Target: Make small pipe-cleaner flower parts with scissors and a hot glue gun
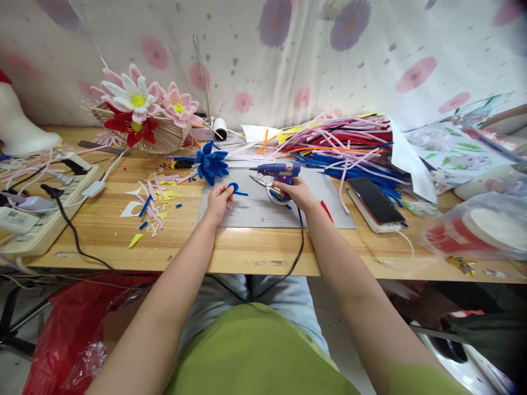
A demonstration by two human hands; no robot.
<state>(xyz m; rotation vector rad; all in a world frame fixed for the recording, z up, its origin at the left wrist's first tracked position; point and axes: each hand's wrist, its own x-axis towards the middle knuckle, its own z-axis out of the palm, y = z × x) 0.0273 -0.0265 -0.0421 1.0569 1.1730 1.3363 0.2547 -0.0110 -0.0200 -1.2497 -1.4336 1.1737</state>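
Note:
Between its fingertips my left hand pinches a small looped blue pipe-cleaner piece with a straight tail pointing right. My right hand is wrapped round the handle of a blue glue gun, whose nozzle points left and whose black cord hangs off the table's front edge. Scissors lie on the grey mat, partly under the glue gun. A blue fuzzy flower stands just beyond my left hand, not touching it.
Pink, red and blue pipe cleaners are heaped at the back right, near a phone. Scraps lie left of the mat. Farther left are a power strip and a fan-shaped flower piece. A bagged cup sits right.

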